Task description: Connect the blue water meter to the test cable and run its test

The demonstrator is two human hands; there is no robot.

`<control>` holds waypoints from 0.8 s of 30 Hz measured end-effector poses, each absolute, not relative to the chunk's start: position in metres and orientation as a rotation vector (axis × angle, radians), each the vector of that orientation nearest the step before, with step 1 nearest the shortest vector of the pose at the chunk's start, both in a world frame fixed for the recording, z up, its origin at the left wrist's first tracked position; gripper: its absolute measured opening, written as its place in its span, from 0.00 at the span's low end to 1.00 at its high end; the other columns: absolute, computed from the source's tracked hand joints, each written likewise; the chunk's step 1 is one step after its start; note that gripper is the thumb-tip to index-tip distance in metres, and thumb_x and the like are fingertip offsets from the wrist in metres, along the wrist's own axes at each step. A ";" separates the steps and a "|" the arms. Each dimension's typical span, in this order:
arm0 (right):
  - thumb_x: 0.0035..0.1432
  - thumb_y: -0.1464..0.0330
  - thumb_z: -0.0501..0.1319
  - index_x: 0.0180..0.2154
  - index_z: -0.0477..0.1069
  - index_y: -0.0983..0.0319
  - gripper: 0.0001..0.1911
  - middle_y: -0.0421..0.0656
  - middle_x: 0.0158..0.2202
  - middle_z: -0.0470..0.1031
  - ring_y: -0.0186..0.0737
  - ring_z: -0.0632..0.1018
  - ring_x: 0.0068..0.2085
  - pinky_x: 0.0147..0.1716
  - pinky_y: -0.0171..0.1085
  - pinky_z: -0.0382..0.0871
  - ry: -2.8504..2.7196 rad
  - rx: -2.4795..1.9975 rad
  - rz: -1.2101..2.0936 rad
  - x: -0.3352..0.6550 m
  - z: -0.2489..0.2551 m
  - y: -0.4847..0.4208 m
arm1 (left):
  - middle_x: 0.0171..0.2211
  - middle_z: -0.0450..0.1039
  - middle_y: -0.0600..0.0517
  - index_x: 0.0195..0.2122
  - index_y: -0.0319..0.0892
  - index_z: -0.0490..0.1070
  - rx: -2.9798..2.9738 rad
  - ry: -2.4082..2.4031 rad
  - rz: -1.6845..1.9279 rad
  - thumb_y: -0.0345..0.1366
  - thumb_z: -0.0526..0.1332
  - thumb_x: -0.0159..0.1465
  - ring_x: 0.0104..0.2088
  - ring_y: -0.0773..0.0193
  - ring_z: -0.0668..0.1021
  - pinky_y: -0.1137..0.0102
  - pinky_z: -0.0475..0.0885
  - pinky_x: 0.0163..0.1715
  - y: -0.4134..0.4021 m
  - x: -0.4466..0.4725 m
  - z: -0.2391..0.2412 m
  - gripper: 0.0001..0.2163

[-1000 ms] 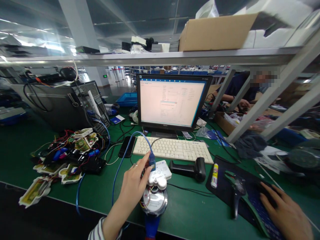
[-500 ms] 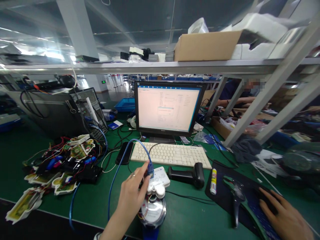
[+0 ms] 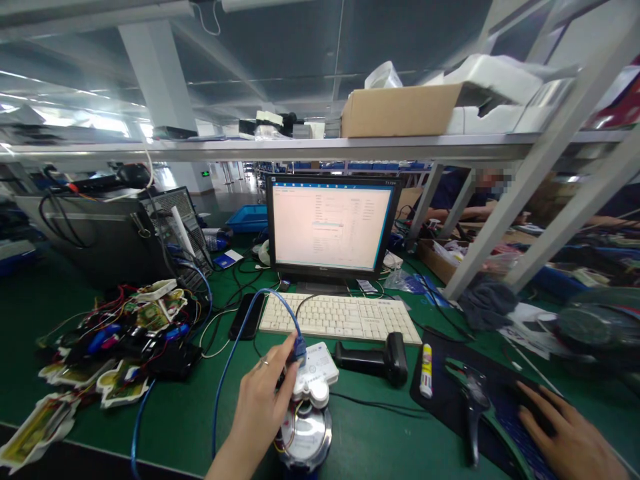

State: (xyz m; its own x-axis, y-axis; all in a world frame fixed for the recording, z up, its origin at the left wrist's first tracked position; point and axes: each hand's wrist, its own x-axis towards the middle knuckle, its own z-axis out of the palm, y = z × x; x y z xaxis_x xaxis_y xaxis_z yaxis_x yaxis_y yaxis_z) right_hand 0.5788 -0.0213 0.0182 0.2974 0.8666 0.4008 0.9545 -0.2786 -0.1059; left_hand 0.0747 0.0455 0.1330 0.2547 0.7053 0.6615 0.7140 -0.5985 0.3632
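My left hand pinches the blue plug of a blue cable against a white module that sits on top of a round metal water meter at the near table edge. My right hand rests over a dark mouse at the lower right, on a black mat; the mouse is mostly hidden under the fingers. A monitor with a white window stands behind a white keyboard.
A black barcode scanner, a glue stick and pliers lie near the mat. A pile of wired circuit boards lies left, a phone beside the keyboard, a computer case behind. A person works across the bench.
The view has tilted upward, so everything sits lower in the frame. Both hands keep their grips; the left hand stays on the plug at the white module.
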 end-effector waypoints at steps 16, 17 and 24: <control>0.62 0.50 0.35 0.51 0.74 0.71 0.41 0.60 0.51 0.72 0.57 0.77 0.48 0.49 0.54 0.72 -1.660 -2.243 -0.424 0.575 0.022 -0.014 | 0.45 0.76 0.49 0.62 0.43 0.58 -2.406 -1.352 -1.223 0.35 0.52 0.70 0.44 0.68 0.80 0.79 0.74 0.42 0.048 0.076 0.128 0.20; 0.62 0.50 0.35 0.51 0.74 0.71 0.41 0.60 0.51 0.72 0.57 0.76 0.49 0.50 0.54 0.72 -1.658 -2.244 -0.421 0.575 0.022 -0.015 | 0.45 0.76 0.49 0.62 0.43 0.58 -2.405 -1.347 -1.228 0.35 0.52 0.70 0.44 0.68 0.80 0.79 0.73 0.42 0.048 0.076 0.128 0.19; 0.62 0.51 0.36 0.51 0.75 0.71 0.40 0.61 0.51 0.72 0.57 0.77 0.49 0.49 0.55 0.72 -1.636 -2.238 -0.397 0.584 0.012 -0.013 | 0.47 0.76 0.49 0.63 0.43 0.57 -2.423 -1.325 -1.228 0.34 0.52 0.69 0.46 0.69 0.79 0.80 0.72 0.45 0.049 0.076 0.127 0.20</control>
State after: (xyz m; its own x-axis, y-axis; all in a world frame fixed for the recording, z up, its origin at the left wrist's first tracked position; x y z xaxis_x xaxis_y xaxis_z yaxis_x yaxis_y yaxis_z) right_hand 0.5836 -0.0132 0.0123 0.2983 0.8592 0.4157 0.9541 -0.2797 -0.1067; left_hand 0.0760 0.0490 0.1270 0.2878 0.6521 0.7014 0.7490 -0.6096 0.2596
